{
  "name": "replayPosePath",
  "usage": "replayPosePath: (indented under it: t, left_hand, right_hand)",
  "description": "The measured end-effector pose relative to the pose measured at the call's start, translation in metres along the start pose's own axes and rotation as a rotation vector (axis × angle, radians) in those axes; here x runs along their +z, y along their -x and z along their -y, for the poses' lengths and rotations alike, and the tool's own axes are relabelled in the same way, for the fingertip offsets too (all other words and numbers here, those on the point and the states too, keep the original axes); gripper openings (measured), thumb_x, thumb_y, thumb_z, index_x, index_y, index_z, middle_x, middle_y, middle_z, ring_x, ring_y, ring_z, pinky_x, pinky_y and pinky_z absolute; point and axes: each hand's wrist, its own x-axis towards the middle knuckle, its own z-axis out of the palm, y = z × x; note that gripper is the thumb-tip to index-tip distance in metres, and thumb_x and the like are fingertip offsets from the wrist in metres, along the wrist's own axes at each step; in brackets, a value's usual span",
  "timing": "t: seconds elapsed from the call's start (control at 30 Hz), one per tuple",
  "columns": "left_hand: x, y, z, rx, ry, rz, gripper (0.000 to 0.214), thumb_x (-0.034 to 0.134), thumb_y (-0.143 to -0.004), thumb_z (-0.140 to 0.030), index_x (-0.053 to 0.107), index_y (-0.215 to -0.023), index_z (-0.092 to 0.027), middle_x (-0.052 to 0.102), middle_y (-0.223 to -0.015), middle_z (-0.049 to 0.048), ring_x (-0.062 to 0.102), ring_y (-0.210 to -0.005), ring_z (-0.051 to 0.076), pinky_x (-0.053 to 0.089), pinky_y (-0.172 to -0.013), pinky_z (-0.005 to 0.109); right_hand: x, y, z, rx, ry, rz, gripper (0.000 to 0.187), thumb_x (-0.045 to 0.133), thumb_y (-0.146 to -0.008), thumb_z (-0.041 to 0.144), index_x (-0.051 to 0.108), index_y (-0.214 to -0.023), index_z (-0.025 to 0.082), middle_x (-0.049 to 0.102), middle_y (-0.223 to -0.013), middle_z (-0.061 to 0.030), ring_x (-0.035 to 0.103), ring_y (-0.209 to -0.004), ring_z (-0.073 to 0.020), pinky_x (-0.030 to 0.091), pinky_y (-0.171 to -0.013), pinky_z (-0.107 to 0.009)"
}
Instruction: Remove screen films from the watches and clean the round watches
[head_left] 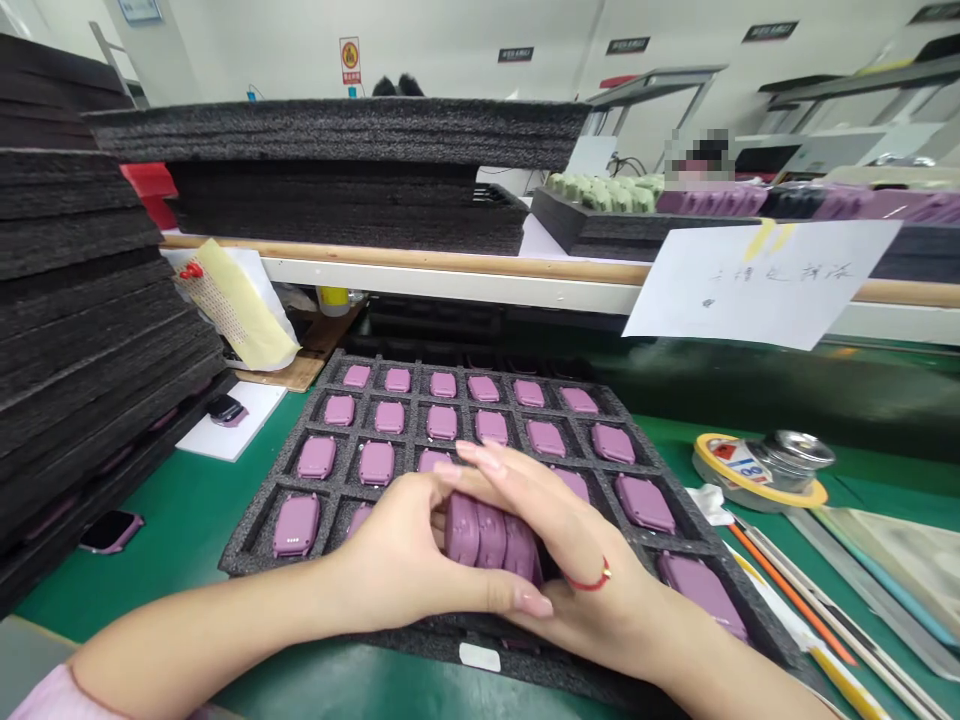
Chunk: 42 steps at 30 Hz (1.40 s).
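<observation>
Row of purple cases (491, 535) pressed between both hands, over the near middle of the foam tray (241, 560) — count unclear, lower edges hidden by fingers. Left hand (397, 565) curled round the near side, right hand (570, 540) cupped over the far side, both clamped on the row. Open green counter (187, 520) left of the tray; tape roll (757, 472) and thin rods (810, 600) crowding the right edge.
</observation>
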Motion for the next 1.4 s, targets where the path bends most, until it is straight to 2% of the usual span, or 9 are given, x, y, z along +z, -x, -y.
replayPosePath:
  t: [0.1,0.23,0.37,0.6,0.77,0.93,1.03,1.13,1.4]
  left_hand:
    - [0.001,0.003,0.001,0.070,-0.164,-0.086,0.048,0.088,-0.068,-0.029,0.073,-0.113,-0.022,0.076,-0.107,0.0023,0.070,-0.097,0.022,0.055,-0.087,0.032]
    - [0.002,0.005,0.004,0.179,-0.271,-0.121,0.040,0.085,-0.072,-0.029,0.073,-0.109,-0.024,0.076,-0.105,0.0000,0.071,-0.094,0.019,0.053,-0.090,0.029]
    - [0.003,0.004,0.007,0.282,-0.306,-0.121,0.037,0.083,-0.076,-0.028,0.072,-0.111,-0.023,0.076,-0.111,0.0012,0.070,-0.103,0.019,0.051,-0.097,0.029]
    - [0.004,0.004,0.012,0.464,-0.349,-0.093,0.026,0.076,-0.084,-0.026,0.075,-0.110,-0.022,0.072,-0.115,0.0064,0.064,-0.114,0.021,0.047,-0.106,0.033]
    - [0.003,0.007,0.019,0.436,-0.395,-0.093,0.045,0.073,-0.086,-0.020,0.067,-0.129,-0.032,0.054,-0.136,0.0087,0.048,-0.134,0.026,0.041,-0.114,0.040]
    - [0.005,0.008,0.014,0.079,0.064,-0.053,0.130,0.092,-0.063,-0.019,0.006,-0.158,-0.043,0.035,-0.156,0.0130,0.045,-0.139,0.034,0.045,-0.110,0.052]
    - [0.005,0.004,0.006,-0.165,0.362,0.053,0.107,0.091,-0.065,-0.023,0.030,-0.152,-0.027,0.062,-0.131,0.0158,0.066,-0.116,0.032,0.053,-0.101,0.049]
    - [0.005,-0.001,0.003,-0.176,0.360,0.040,0.062,0.091,-0.065,-0.021,0.061,-0.118,-0.015,0.071,-0.113,0.0123,0.069,-0.110,0.029,0.053,-0.101,0.043]
    - [0.004,0.002,0.006,-0.066,0.351,0.046,0.050,0.077,-0.082,-0.039,0.057,-0.120,-0.014,0.069,-0.115,0.0124,0.069,-0.108,0.027,0.055,-0.096,0.040]
  right_hand:
    - [-0.005,0.000,0.002,0.087,-0.107,-0.082,0.103,0.077,-0.075,0.059,0.023,-0.158,0.031,0.053,-0.148,-0.0119,0.048,-0.139,-0.0342,0.037,-0.118,-0.055]
    - [-0.007,0.000,-0.004,0.325,-0.373,-0.269,0.066,0.051,-0.093,0.063,0.041,-0.149,0.030,0.058,-0.142,-0.0102,0.056,-0.131,-0.0292,0.045,-0.113,-0.048]
    - [-0.006,-0.002,-0.007,0.582,-0.609,-0.146,0.071,0.043,-0.092,0.073,0.040,-0.148,0.029,0.068,-0.127,-0.0100,0.068,-0.113,-0.0267,0.057,-0.097,-0.043]
    - [-0.002,-0.006,0.007,0.712,-0.760,-0.003,0.106,0.090,-0.066,0.041,0.031,-0.152,0.025,0.076,-0.107,-0.0075,0.073,-0.105,-0.0268,0.059,-0.094,-0.041]
    - [0.003,-0.007,0.010,0.581,-0.663,-0.110,0.104,0.089,-0.066,0.024,0.031,-0.152,0.028,0.076,-0.109,-0.0063,0.073,-0.107,-0.0249,0.059,-0.094,-0.038]
    - [0.002,-0.003,0.010,0.438,-0.341,-0.248,0.103,0.088,-0.071,0.023,0.028,-0.155,0.034,0.074,-0.118,-0.0047,0.072,-0.109,-0.0249,0.058,-0.099,-0.039]
    - [0.000,0.000,0.008,0.388,-0.259,-0.277,0.100,0.088,-0.072,0.026,0.032,-0.153,0.039,0.057,-0.146,-0.0079,0.067,-0.118,-0.0291,0.056,-0.103,-0.043]
    - [0.000,0.001,0.006,0.363,-0.259,-0.264,0.100,0.088,-0.072,0.031,0.031,-0.154,0.039,0.045,-0.156,-0.0099,0.066,-0.118,-0.0321,0.056,-0.104,-0.046]
    - [0.000,0.001,0.005,0.305,-0.205,-0.211,0.097,0.081,-0.079,0.023,0.025,-0.156,0.036,0.066,-0.134,-0.0073,0.067,-0.119,-0.0298,0.056,-0.104,-0.046]
